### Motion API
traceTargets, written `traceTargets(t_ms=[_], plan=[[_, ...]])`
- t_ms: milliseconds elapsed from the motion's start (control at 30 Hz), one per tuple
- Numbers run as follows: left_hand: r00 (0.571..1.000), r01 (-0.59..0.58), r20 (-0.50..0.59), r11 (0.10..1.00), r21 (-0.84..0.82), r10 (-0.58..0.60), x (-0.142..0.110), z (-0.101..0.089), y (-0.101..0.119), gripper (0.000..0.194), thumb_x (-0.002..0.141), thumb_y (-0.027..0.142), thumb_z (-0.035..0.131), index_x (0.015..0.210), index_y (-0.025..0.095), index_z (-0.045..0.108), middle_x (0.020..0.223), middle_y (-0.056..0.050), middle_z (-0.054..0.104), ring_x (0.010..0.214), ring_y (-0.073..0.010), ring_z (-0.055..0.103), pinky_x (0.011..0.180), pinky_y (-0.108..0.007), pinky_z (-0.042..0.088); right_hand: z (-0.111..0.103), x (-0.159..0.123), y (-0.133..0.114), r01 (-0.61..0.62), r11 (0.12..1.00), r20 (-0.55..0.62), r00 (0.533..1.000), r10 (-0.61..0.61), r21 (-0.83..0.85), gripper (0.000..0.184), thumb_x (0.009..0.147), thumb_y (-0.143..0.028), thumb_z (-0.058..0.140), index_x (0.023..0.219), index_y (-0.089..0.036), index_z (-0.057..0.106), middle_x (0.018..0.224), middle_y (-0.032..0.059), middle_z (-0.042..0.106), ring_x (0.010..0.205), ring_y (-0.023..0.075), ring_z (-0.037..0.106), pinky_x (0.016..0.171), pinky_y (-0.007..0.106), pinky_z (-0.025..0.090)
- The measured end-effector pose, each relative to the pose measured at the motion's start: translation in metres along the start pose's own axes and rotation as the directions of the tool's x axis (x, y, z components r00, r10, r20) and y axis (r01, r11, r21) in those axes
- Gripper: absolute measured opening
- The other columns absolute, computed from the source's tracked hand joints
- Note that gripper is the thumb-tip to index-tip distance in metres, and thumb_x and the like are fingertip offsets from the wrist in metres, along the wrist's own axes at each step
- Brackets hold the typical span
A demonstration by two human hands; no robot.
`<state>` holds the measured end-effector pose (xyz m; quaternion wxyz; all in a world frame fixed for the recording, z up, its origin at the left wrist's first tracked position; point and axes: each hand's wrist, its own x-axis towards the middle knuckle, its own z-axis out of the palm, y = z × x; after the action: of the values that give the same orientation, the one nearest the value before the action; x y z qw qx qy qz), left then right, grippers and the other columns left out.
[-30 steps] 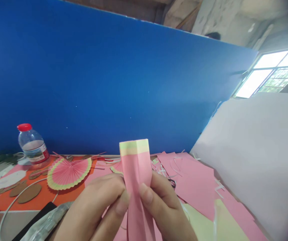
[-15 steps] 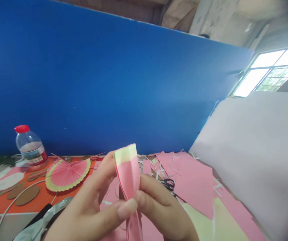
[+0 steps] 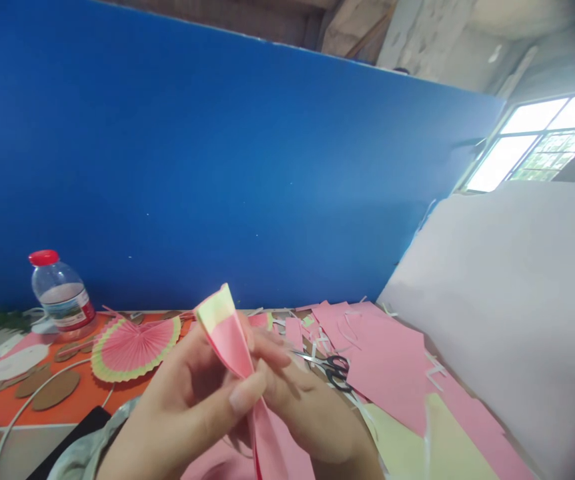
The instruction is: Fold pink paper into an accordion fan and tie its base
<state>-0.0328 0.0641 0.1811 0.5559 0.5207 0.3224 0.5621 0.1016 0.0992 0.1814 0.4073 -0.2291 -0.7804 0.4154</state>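
Note:
A strip of folded pink paper (image 3: 232, 342) with a pale yellow-green end stands tilted between my hands, bunched near its middle. My left hand (image 3: 177, 400) pinches it, thumb in front and fingers behind. From the other side my right hand (image 3: 307, 407) presses on it, its fingers curled around the back edge and partly hidden. Lower down, the strip widens toward the bottom edge of the view. On the left lies a pleated pink paper fan (image 3: 135, 350) with a yellow-green scalloped rim.
Black-handled scissors (image 3: 335, 370) lie right of my hands, beside pink paper sheets (image 3: 387, 360) and pale yellow paper (image 3: 452, 440). A red-capped bottle (image 3: 62, 293) stands back left, near brown discs (image 3: 56, 390). A blue panel (image 3: 247, 160) rises behind.
The paper's top end has moved left and now leans left. My right hand has shifted its grip, its fingers reaching farther behind the paper. More of the scissors shows.

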Motion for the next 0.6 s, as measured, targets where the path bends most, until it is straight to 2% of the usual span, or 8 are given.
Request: traceTargets(t_ms=[100,200,333,433,533,600], plan=[[0.996,-0.074,-0.054,0.997,0.027,0.075,0.004,-0.004,-0.002,0.016,0.081,0.026,0.065,0.097,0.024,0.063,0.076,-0.002,0.070,0.049,-0.0103,0.062,0.042,-0.016,0.051,-0.004,-0.001,-0.001,-0.100,0.985,0.103,0.991,0.085,0.141,0.033,0.095,-0.042,0.037,0.100,-0.025,0.065,0.087,0.0013,0.064,0.090,0.0144,0.060,0.082,0.027,0.050],[0.975,-0.094,-0.198,0.995,0.041,0.101,0.008,-0.004,-0.005,0.012,0.081,0.025,0.065,0.093,0.023,0.062,0.075,0.000,0.068,0.059,-0.0107,0.065,0.050,-0.015,0.053,-0.009,-0.004,-0.006,-0.131,0.971,0.100,0.989,0.113,0.200,0.030,0.094,-0.041,0.040,0.104,-0.023,0.062,0.093,0.0024,0.063,0.094,0.0162,0.059,0.085,0.030,0.047],[0.949,-0.084,-0.305,0.996,-0.011,0.077,0.011,0.001,-0.007,0.018,0.079,0.023,0.068,0.095,0.021,0.061,0.083,-0.002,0.069,0.069,-0.0138,0.068,0.058,-0.018,0.056,-0.007,-0.005,-0.015,-0.163,0.986,0.044,0.986,0.161,0.046,0.025,0.085,-0.036,0.059,0.107,-0.024,0.058,0.094,-0.0001,0.062,0.087,0.0152,0.058,0.077,0.026,0.046],[0.938,-0.101,-0.340,0.992,-0.074,0.071,0.014,0.002,-0.008,0.018,0.076,0.023,0.071,0.092,0.021,0.062,0.078,0.000,0.069,0.064,-0.0123,0.066,0.055,-0.018,0.055,-0.002,-0.003,-0.017,-0.197,0.978,-0.005,0.980,0.197,-0.063,0.015,0.090,-0.031,0.053,0.102,-0.023,0.058,0.089,-0.0014,0.062,0.080,0.0133,0.058,0.069,0.023,0.045],[0.933,-0.144,-0.349,0.978,-0.152,0.084,0.016,0.001,-0.010,0.017,0.076,0.028,0.071,0.090,0.021,0.064,0.074,0.001,0.069,0.062,-0.0110,0.065,0.053,-0.016,0.054,0.000,-0.001,-0.015,-0.199,0.974,-0.045,0.980,0.195,-0.107,0.019,0.093,-0.033,0.045,0.100,-0.022,0.058,0.086,-0.0008,0.063,0.075,0.0133,0.058,0.065,0.024,0.044],[0.924,-0.172,-0.368,0.970,-0.171,0.099,0.017,0.000,-0.011,0.017,0.077,0.031,0.069,0.090,0.021,0.066,0.077,0.000,0.070,0.070,-0.0128,0.067,0.058,-0.017,0.055,0.000,0.000,-0.013,-0.196,0.969,-0.075,0.980,0.186,-0.153,0.020,0.094,-0.034,0.045,0.102,-0.022,0.059,0.089,0.0003,0.065,0.076,0.0144,0.060,0.066,0.025,0.045]])
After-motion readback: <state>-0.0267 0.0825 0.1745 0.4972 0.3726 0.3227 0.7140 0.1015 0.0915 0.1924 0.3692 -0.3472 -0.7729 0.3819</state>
